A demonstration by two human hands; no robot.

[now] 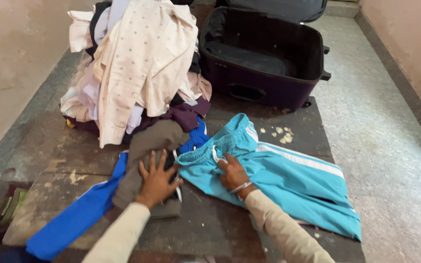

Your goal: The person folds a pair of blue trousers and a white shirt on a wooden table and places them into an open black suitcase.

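Below, we are pressing our right hand [233,174] flat, fingers spread, on the waistband of the turquoise shorts [288,170], which are lying under and right of the fingers on the mat [210,229]. Our left hand [157,179], fingers splayed and gripping nothing, is resting on a grey garment [147,146] beside the clothes pile [137,68], near the open suitcase [264,53].

The bright turquoise shorts with white stripes [293,178] are smooth cloth with a slight shine. The grey-brown folded garment [144,156] is soft, matt cloth. The pale cream shirt with tiny prints [142,63] looks thin and crumpled. The dark purple suitcase [264,58] is matt fabric. The old dark mat [210,224] looks rough and worn. The speckled stone floor [391,146] is smooth.
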